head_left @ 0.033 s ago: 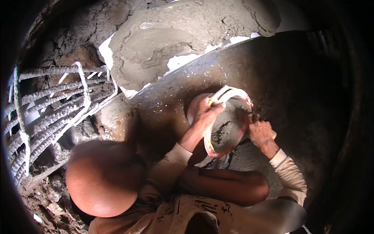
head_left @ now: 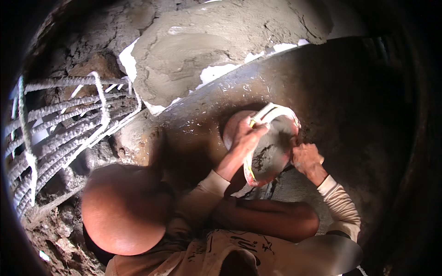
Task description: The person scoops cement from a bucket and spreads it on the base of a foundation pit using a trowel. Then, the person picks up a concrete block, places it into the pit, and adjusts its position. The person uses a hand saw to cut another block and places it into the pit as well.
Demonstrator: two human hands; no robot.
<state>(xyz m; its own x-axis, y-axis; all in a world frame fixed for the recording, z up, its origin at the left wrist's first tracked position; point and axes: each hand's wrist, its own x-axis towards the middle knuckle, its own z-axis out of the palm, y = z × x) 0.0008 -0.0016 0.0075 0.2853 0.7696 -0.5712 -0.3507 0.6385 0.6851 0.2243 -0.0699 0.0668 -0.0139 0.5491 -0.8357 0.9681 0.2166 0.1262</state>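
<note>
A round bucket [head_left: 233, 120] with a pale, red-marked rim is tilted in front of me, its mouth toward me. Grey wet mortar [head_left: 274, 149] lies inside it. My left hand [head_left: 248, 133] is closed around the pale band at the bucket's left edge. At the right edge my right hand [head_left: 307, 158] is curled shut, its knuckles up. A short tan stub beside that hand looks like the end of a tool handle; the rest of the tool is hidden by the fingers and the bucket.
Mortar spread on a white sheet [head_left: 216, 76] lies along the far side. Ribbed steel bars [head_left: 64, 115] tied in a cage stand at the left, over rough stones. My bent knees [head_left: 124, 209] are close in front. Deep shadow covers the right.
My right hand has shifted slightly down and left along the bucket's edge. The left hand keeps its hold, and the view has shifted slightly.
</note>
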